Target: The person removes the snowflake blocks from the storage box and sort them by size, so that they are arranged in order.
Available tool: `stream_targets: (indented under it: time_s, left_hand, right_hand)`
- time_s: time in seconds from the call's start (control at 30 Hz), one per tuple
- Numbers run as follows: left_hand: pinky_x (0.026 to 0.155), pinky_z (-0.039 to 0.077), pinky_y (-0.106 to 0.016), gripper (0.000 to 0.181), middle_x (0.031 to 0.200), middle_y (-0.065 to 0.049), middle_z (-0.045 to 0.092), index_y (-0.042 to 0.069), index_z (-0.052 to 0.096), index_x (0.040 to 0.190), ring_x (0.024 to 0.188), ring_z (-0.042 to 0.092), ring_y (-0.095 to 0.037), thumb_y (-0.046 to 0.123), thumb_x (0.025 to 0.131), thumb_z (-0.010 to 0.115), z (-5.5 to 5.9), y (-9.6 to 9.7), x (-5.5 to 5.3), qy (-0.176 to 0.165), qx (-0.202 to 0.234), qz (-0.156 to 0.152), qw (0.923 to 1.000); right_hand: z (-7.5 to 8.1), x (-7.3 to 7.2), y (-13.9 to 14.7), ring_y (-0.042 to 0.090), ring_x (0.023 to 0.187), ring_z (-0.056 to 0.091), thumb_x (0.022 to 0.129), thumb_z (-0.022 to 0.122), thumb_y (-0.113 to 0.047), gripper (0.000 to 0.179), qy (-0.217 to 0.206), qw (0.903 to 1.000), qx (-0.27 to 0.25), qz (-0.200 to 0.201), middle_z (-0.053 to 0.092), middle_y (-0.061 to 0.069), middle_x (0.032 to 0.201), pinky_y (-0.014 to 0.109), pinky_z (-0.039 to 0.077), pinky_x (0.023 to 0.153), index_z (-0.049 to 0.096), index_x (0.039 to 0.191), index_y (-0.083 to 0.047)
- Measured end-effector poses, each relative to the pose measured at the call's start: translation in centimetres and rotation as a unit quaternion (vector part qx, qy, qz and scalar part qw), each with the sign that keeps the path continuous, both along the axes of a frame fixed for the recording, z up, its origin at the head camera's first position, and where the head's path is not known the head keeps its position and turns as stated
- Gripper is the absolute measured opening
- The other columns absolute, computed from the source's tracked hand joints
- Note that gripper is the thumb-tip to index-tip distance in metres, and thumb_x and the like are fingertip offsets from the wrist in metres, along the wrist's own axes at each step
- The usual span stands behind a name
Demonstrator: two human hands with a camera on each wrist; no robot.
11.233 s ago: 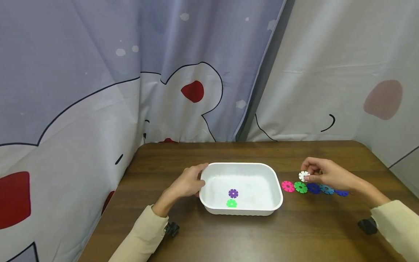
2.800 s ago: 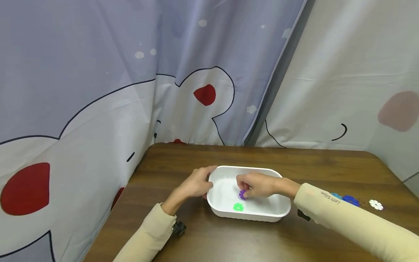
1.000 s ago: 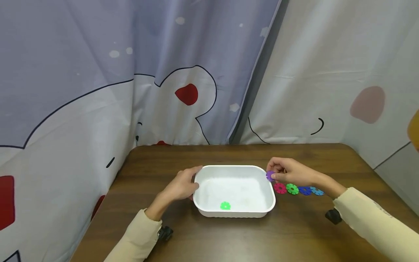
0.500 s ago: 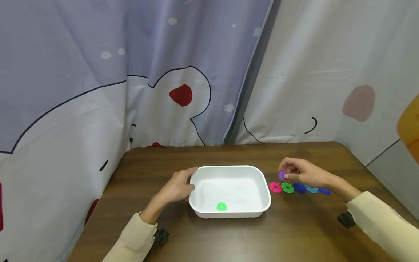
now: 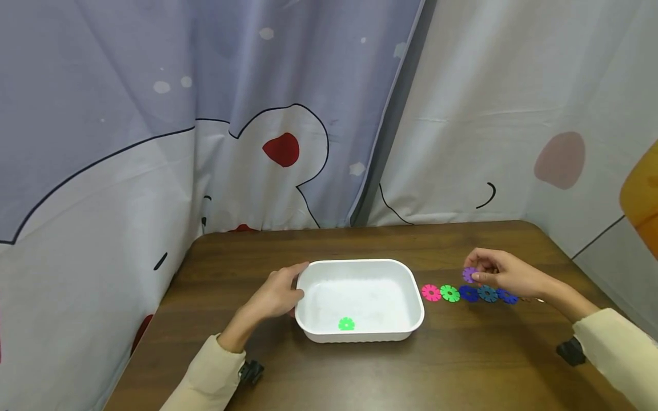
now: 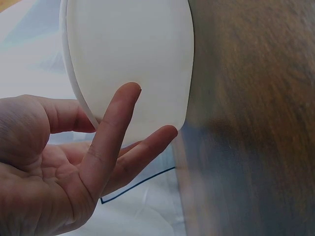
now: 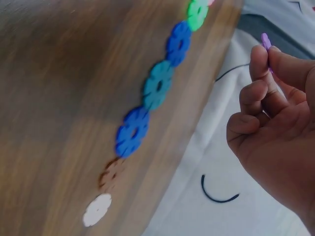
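Note:
My left hand (image 5: pixel 277 292) holds the left end of a white plastic tub (image 5: pixel 360 337), thumb at the rim and fingers along the outer wall (image 6: pixel 133 59). One light-green notched snowflake disc (image 5: pixel 346 324) lies inside, by the near wall. Above the table at the right, my right hand (image 5: pixel 509 274) pinches a purple snowflake disc (image 5: pixel 469 275) between thumb and forefinger; in the right wrist view that purple disc (image 7: pixel 266 42) shows nearly edge-on. Below this hand runs a row of discs: pink (image 5: pixel 430 293), green (image 5: pixel 449 293), blue (image 5: pixel 468 294), teal (image 5: pixel 487 293), and blue (image 5: pixel 506 295).
The row continues with a brown disc (image 7: pixel 112 174) and a white disc (image 7: pixel 97 210), mostly hidden by the right forearm in the head view. The wooden table (image 5: pixel 360 377) meets a printed curtain (image 5: pixel 267 171) at its back edge.
Earlier, the right hand held a white disc, now at the row's end. It then took the purple disc from the tub and has carried it rightward over the row. The left hand keeps its hold.

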State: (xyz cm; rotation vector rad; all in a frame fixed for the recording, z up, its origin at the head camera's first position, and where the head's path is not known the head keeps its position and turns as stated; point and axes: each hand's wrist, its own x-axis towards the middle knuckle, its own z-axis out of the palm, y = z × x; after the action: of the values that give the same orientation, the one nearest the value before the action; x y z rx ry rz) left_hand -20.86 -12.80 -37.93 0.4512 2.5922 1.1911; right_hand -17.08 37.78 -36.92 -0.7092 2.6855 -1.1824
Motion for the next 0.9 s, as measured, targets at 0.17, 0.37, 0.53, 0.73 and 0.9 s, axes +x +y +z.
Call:
stream_targets:
  time_s: [0.17, 0.37, 0.53, 0.73, 0.9]
  left_hand:
    - [0.051, 0.064, -0.041, 0.067, 0.144, -0.030, 0.060, -0.003, 0.045, 0.158, 0.061, 0.072, -0.025, -0.010, 0.093, 0.061, -0.1, 0.0, 0.0, 0.001, 0.001, 0.000, 1.0000]
    - [0.050, 0.064, -0.041, 0.067, 0.143, -0.031, 0.061, -0.003, 0.046, 0.157, 0.060, 0.071, -0.024, -0.010, 0.092, 0.061, 0.0, 0.0, 0.1, 0.006, 0.000, 0.000, 1.0000]
    - [0.050, 0.063, -0.041, 0.067, 0.142, -0.030, 0.061, -0.003, 0.046, 0.157, 0.056, 0.068, -0.020, -0.009, 0.093, 0.062, 0.0, 0.1, 0.1, 0.005, -0.008, 0.002, 1.0000]
    - [0.050, 0.062, -0.039, 0.067, 0.137, -0.030, 0.064, -0.003, 0.045, 0.158, 0.052, 0.065, -0.017, -0.009, 0.093, 0.062, 0.0, 0.0, 0.0, 0.005, -0.013, 0.000, 0.9999]
    - [0.048, 0.061, -0.038, 0.067, 0.135, -0.030, 0.065, -0.003, 0.045, 0.157, 0.050, 0.064, -0.016, -0.008, 0.092, 0.061, -0.1, 0.0, -0.1, 0.011, -0.012, -0.003, 0.9999]
  right_hand:
    - [-0.5, 0.5, 1.9, 0.009, 0.069, 0.059, 0.102, 0.061, 0.005, 0.015, 0.016, 0.9999, 0.002, 0.002, 0.064, 0.005, 0.080, 0.027, 0.052, 0.055, 0.063, 0.116, -0.001]
    - [-1.0, 1.0, 4.1, 0.005, 0.058, 0.049, 0.102, 0.059, 0.007, 0.013, -0.003, 0.9996, -0.011, -0.026, 0.062, 0.006, 0.077, 0.025, 0.040, 0.039, 0.060, 0.114, 0.004]
    - [-1.7, 1.4, 6.1, 0.010, 0.069, 0.060, 0.101, 0.060, 0.008, 0.014, 0.015, 0.9990, 0.000, -0.043, 0.062, 0.002, 0.078, 0.027, 0.049, 0.051, 0.060, 0.114, 0.006]
    - [-2.5, 1.9, 8.1, 0.015, 0.070, 0.062, 0.102, 0.061, 0.006, 0.012, 0.029, 0.9973, 0.009, -0.067, 0.064, 0.004, 0.078, 0.030, 0.049, 0.055, 0.062, 0.113, 0.001]
    - [-2.8, 2.1, 9.8, 0.016, 0.068, 0.061, 0.101, 0.060, 0.008, 0.013, 0.037, 0.9970, 0.008, -0.068, 0.064, 0.007, 0.077, 0.031, 0.048, 0.052, 0.062, 0.112, 0.001]
